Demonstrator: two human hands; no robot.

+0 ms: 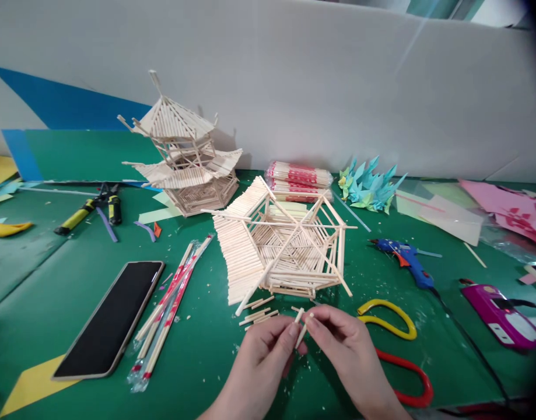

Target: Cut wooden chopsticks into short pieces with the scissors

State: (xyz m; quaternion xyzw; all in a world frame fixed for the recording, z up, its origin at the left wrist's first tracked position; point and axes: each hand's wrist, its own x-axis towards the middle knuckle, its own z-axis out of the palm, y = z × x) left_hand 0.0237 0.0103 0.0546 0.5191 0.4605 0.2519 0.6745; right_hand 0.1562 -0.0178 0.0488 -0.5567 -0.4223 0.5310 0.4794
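Note:
Near the table's front edge my left hand (pixel 268 356) pinches a short wooden stick (pixel 299 316) between thumb and finger. Close beside it on the right, my right hand (pixel 344 350) has thumb and fingers closed on another short stick (pixel 302 335). Just beyond both hands stands a six-sided stick frame (pixel 294 245), with a slanted panel of sticks (pixel 241 251) on its left side and long sticks crossing over its top. Several short cut sticks (pixel 259 315) lie between the frame and my left hand.
A stick pagoda (pixel 180 157) stands at the back left. Wrapped chopsticks (pixel 174 309), a phone (pixel 112 318) and pliers (pixel 81 216) are on the left. A blue glue gun (pixel 405 259), yellow-and-red handles (pixel 410 326), a purple power strip (pixel 501 315) and folded paper (pixel 370 186) are on the right.

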